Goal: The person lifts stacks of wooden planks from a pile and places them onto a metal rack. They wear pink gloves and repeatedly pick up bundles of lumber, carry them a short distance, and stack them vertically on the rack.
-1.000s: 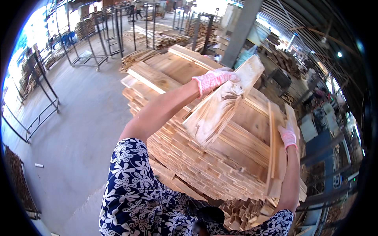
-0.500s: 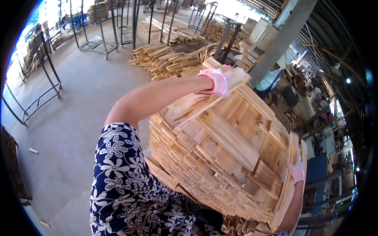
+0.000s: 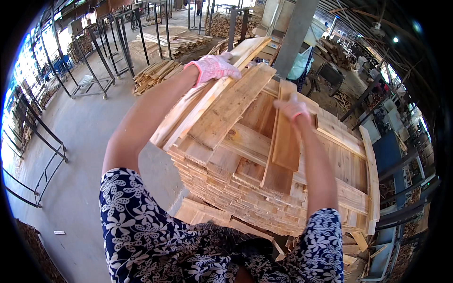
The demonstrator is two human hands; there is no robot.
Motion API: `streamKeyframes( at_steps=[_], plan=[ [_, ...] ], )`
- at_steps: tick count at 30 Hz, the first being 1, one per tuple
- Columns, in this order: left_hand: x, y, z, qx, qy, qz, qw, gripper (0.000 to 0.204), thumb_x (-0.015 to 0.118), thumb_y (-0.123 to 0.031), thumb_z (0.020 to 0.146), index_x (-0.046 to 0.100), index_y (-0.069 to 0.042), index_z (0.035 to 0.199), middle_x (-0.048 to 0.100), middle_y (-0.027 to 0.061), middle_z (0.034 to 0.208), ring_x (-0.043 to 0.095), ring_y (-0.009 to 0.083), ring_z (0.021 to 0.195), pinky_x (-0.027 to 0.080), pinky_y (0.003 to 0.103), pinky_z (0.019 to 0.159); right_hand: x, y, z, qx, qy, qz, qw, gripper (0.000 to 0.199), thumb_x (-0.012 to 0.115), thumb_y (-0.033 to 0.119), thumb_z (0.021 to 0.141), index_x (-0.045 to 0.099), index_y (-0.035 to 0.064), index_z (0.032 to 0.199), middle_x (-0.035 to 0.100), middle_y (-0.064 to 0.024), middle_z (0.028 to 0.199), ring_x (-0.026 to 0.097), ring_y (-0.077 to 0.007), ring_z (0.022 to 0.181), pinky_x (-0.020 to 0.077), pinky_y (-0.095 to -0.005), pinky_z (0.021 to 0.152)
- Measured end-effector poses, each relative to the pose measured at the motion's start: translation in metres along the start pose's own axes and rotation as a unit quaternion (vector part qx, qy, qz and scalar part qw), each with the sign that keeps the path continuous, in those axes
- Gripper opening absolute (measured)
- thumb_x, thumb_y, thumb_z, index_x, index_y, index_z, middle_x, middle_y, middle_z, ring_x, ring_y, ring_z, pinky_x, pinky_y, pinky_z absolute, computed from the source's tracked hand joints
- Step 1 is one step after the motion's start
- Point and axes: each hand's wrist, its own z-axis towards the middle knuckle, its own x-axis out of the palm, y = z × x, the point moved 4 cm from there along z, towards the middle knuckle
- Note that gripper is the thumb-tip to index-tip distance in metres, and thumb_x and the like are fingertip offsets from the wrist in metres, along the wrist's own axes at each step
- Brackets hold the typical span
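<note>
My left hand [image 3: 214, 67], in a pink and white knit glove, is wrapped over the upper edges of some wooden boards [image 3: 196, 111] tilted on edge at the left side of a big stack. A wide flat board [image 3: 236, 101] lies beside them. My right hand [image 3: 293, 108], gloved the same way, is over the upper part of a narrow reddish board [image 3: 286, 146] lying across the stack's top. Motion blurs its fingers, so its grip is unclear. The wood stack [image 3: 236, 188] is built from many layers of short planks, their ends facing me.
Loose planks [image 3: 155, 75] lie piled on the floor beyond the stack. Wheeled metal frames [image 3: 94, 82] stand at the left. A concrete pillar [image 3: 295, 37] rises behind the stack. Off to the right are a dark bin [image 3: 330, 73] and blue machinery [image 3: 389, 153].
My right hand has left the stack's right edge and come over the narrow board in the middle. My left hand has shifted left, and the boards under it are now tilted up.
</note>
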Motion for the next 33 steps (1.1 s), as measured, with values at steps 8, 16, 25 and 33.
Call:
streamKeyframes(
  at_steps=[8,16,25,33],
  plan=[
    [-0.005,0.002,-0.016,-0.159,0.063,0.251,0.953,0.09,0.075,-0.04,0.074,0.044,-0.002,0.15,0.066,0.0245,0.115,0.065,0.0269,0.106,0.052,0.04,0.094,0.022,0.013,-0.01,0.087,-0.072,-0.107,0.988,0.077,0.064,0.056,0.085,0.044,0.0145,0.146,0.045,-0.0256,0.146,0.053,-0.0448,0.13,0.048,-0.0544,0.101],
    [0.029,0.038,0.015,-0.159,0.113,0.27,0.943,0.069,0.067,-0.034,0.08,0.053,-0.009,0.143,0.048,0.0305,0.144,0.059,0.0456,0.125,0.053,0.051,0.098,0.031,0.093,-0.021,-0.107,-0.145,-0.053,0.982,0.072,0.063,0.052,0.088,0.045,0.0154,0.148,0.048,-0.0292,0.145,0.054,-0.0439,0.13,0.0474,-0.0502,0.105],
    [0.04,0.044,0.023,-0.153,-0.046,0.286,0.945,0.058,0.072,-0.036,0.08,0.066,-0.014,0.133,0.058,0.0174,0.141,0.06,0.0348,0.127,0.054,0.045,0.099,0.099,0.148,-0.012,0.059,-0.058,0.004,0.997,0.086,0.062,0.064,0.084,0.043,0.0111,0.15,0.024,-0.0386,0.155,0.051,-0.0504,0.132,0.046,-0.0507,0.107],
    [0.019,0.053,0.041,-0.061,0.076,0.286,0.953,0.07,0.07,-0.047,0.079,0.063,-0.004,0.134,0.069,0.0199,0.126,0.068,0.0337,0.113,0.055,0.041,0.094,0.094,0.145,-0.012,0.019,-0.004,0.05,0.999,0.091,0.07,0.056,0.077,0.043,0.0049,0.148,0.022,-0.0366,0.156,0.054,-0.0499,0.128,0.0481,-0.0476,0.104]
  ],
)
